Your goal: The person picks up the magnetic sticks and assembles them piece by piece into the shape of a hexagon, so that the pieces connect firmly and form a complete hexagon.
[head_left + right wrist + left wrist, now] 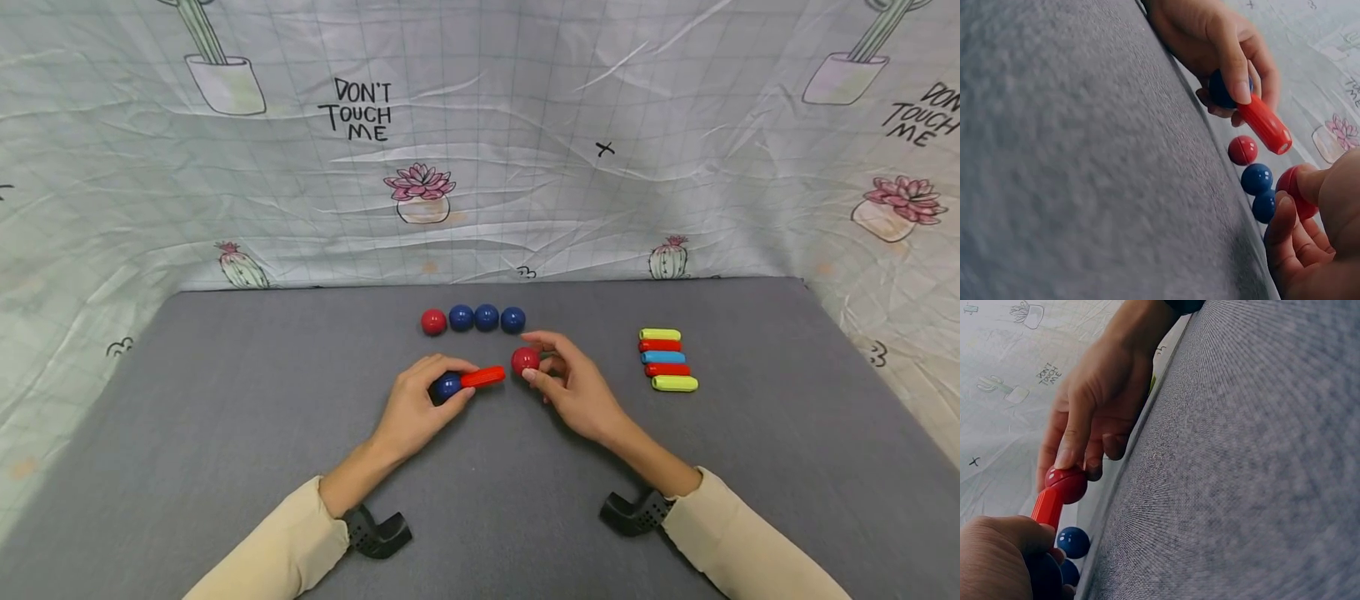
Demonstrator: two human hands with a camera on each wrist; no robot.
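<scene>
My left hand point(412, 407) grips a red ribbed rod point(484, 377) between thumb and fingers, with a blue ball point(447, 385) at the rod's near end, inside the curl of the hand. The rod's other end points right and shows a small pale spot in the right wrist view. My right hand point(583, 402) pinches a shiny red ball point(525, 360) between thumb and fingers. In the head view a narrow gap separates this ball from the rod's tip. Both hands are close together over the middle of the grey table point(480, 500).
Behind the hands stands a row with one red ball point(433, 322) at its left and three blue balls point(487, 317). To the right lies a stack of several short rods, among them a blue rod point(663, 357) and a yellow rod point(675, 383). A printed cloth point(510, 100) hangs behind.
</scene>
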